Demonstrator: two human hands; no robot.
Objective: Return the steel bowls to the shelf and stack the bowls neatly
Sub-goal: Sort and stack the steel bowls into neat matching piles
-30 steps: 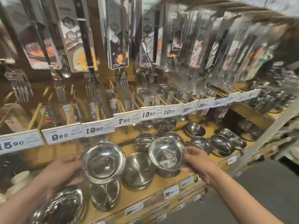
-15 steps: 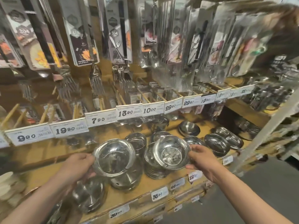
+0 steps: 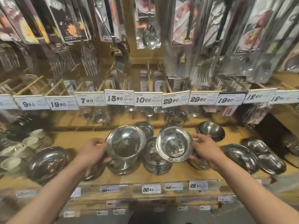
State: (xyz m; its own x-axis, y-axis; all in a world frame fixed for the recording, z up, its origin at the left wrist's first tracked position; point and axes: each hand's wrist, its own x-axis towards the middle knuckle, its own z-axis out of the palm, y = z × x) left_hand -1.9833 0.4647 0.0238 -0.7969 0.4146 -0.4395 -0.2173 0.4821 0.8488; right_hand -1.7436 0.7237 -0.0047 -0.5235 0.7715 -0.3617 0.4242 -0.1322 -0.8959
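**Two bowls held over the shelf stacks, right one closest to its target**

The right hand (image 3: 206,151) is curled on the right rim of a shiny round steel bowl with a wide flared lip (image 3: 174,143), thumb low and fingers over the top edge. The bowl is held tilted, mouth turned toward the camera, clear of the shelf. Directly below and slightly left of it a stack of nested steel bowls (image 3: 156,164) is seen standing on the wooden shelf (image 3: 186,175); the held bowl overlaps the stack's upper right edge in view, so the drop is judged to be down and a little leftward, with the bowl levelled first.

The left hand (image 3: 93,152) is gripped round the left rim of a second shiny round steel bowl, deeper-sided (image 3: 126,143), also tilted toward the camera. Under it another steel bowl or short stack (image 3: 122,166) is seen on the shelf; whether the two touch cannot be told through blur.

The two held bowls are just beside each other, not touching. Round bowls, so no long axis matters; only rim tilt.

Further out: oval steel dishes (image 3: 254,156) to the right, a dark steel bowl (image 3: 211,130) behind the right hand, a large oval steel platter (image 3: 47,162) to the left, white price tags (image 3: 148,99) above.
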